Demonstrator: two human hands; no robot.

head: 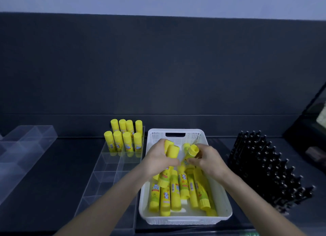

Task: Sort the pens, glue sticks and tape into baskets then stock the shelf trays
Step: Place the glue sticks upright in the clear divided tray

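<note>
A white basket (176, 136) sits in the middle of the dark shelf, with several yellow glue sticks (175, 191) lying in it. Over the basket, my left hand (157, 160) grips a bunch of glue sticks (172, 150) with their caps pointing up. My right hand (206, 160) holds other glue sticks (193, 150) close beside it, the two hands almost touching. To the left stands a clear divided tray (109, 175); several glue sticks (126, 138) stand upright in its far compartments.
A second clear tray (26, 144) lies at the far left. Many black pens (269, 168) stand packed upright to the right of the basket. A dark box (310, 130) fills the right edge. A dark back wall runs behind everything.
</note>
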